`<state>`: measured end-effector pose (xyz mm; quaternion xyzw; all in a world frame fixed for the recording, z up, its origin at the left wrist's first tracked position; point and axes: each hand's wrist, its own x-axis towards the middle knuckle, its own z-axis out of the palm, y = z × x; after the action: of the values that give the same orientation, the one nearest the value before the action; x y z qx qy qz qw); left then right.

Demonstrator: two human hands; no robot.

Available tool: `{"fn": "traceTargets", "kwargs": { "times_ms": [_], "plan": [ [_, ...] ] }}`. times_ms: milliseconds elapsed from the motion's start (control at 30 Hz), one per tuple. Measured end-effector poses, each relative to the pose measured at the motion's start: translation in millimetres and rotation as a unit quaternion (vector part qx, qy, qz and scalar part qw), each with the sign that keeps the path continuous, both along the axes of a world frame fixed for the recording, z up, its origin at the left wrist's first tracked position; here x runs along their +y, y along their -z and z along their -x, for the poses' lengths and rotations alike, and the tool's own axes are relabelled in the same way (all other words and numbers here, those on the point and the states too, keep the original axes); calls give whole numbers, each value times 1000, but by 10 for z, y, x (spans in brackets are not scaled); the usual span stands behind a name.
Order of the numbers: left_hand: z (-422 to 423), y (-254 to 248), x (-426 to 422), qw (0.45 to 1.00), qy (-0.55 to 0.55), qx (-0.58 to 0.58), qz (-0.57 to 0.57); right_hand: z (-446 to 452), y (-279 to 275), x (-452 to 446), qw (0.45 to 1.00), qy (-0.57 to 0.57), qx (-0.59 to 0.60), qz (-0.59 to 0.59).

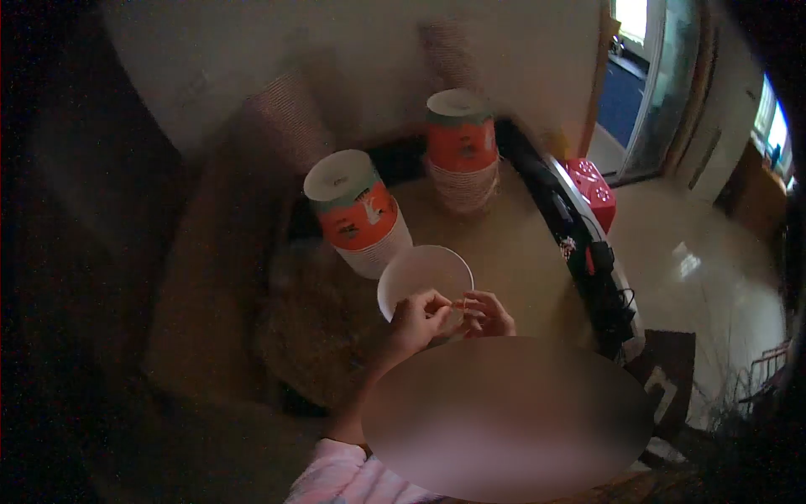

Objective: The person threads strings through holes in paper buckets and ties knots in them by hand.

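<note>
A round white paper tub (424,273) with a pale inside lies in front of me, its opening facing up toward me. At its near rim my left hand (417,319) is closed in a pinch, thumb against fingers. My right hand (489,317) is right beside it with curled fingers, also closed. Something small and thin seems to be between the fingertips, but I cannot make it out. Just beyond stands a stack of upside-down printed tubs (357,210), orange and green with white rims below. A second such stack (462,147) stands farther back.
The stacks stand on a tan tabletop (512,239) with a dark raised edge (546,197). Black cables and a plug (600,256) lie along its right side. A red box (592,189) is beyond that edge. A blurred oval covers the area below my hands.
</note>
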<state>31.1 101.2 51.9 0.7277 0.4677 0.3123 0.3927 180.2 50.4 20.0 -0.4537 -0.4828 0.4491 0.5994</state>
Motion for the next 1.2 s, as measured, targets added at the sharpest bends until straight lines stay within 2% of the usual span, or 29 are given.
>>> {"fn": "traceTargets", "kwargs": {
  "times_ms": [33, 100, 167, 233, 333, 433, 533, 633, 733, 800, 833, 933, 1033, 1133, 1200],
  "plan": [
    [-1, -15, 7, 1000, 0, 8, -8, 19, -44, 35, 998, 8, -66, -8],
    [29, 72, 41, 1000, 12, -6, -20, 20, -75, 106, 999, -24, -14, 38],
    [36, 114, 61, 999, 23, -48, -6, 36, -111, 162, 996, -2, -85, 9],
    [23, 109, 55, 992, 33, -117, 36, 77, -131, 187, 954, 69, -274, -100],
    [62, 234, 133, 994, 63, -59, -72, 97, -213, 202, 934, 55, -349, -61],
    [41, 377, 260, 991, 86, -94, -52, 91, -283, 187, 953, 41, -289, -81],
    [-25, 488, 438, 966, 56, -188, 169, 26, -211, 235, 974, 16, -224, -11],
    [7, 424, 561, 878, 68, -304, 363, -80, -99, 297, 971, 2, -234, 50],
    [4, 347, 562, 894, 89, -248, 363, -89, -241, 300, 971, -25, -233, 55],
    [15, 322, 637, 880, 179, -183, 400, -170, -213, 352, 950, -21, -311, -18],
    [2, 357, 669, 865, 198, -173, 427, -215, -189, 385, 936, -18, -347, -55],
    [-51, 476, 724, 807, 202, -182, 524, -294, -155, 412, 950, -56, -306, 24],
    [-52, 310, 678, 764, 208, -178, 584, -211, -220, 316, 916, -24, -399, -45],
    [-9, 69, 628, 781, 204, -130, 576, -120, -142, 270, 898, 1, -425, -116],
    [-70, 233, 647, 803, 174, -109, 559, -93, -170, 263, 895, -8, -425, -139]
  ]
}}
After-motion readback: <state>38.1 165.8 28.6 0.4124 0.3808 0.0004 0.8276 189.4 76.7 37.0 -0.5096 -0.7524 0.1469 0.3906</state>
